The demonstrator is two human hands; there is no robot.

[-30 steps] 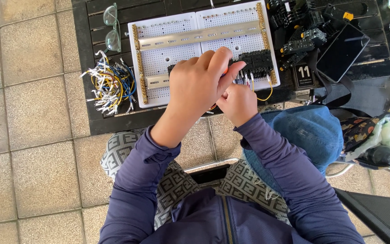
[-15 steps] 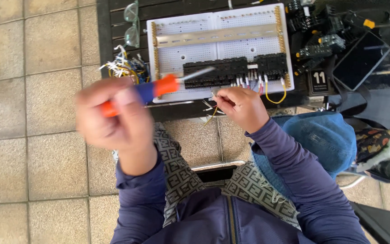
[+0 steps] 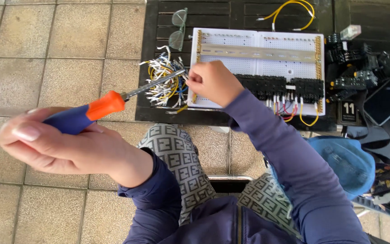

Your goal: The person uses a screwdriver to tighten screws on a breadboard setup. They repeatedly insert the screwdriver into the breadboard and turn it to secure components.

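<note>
Holding a screwdriver [image 3: 91,110] with a blue and orange handle, the left hand [image 3: 55,144] sits at the near left, raised well above the tiled floor [image 3: 68,45], its fingers wrapped and pressed around the handle. The metal shaft points right and far, its tip ending over a bundle of loose wires [image 3: 163,81] that lies on the dark slatted table [image 3: 154,27]. The right hand [image 3: 213,81] reaches across to the left edge of a white perforated panel [image 3: 258,49], just beside the bundle; its fingers are curled together toward the wires, though whether they pinch one cannot be told. Black terminal blocks [image 3: 280,86] run along the panel's near part, with coloured wires hanging below them. Clear safety glasses [image 3: 178,29] lie at the far left of the table.
</note>
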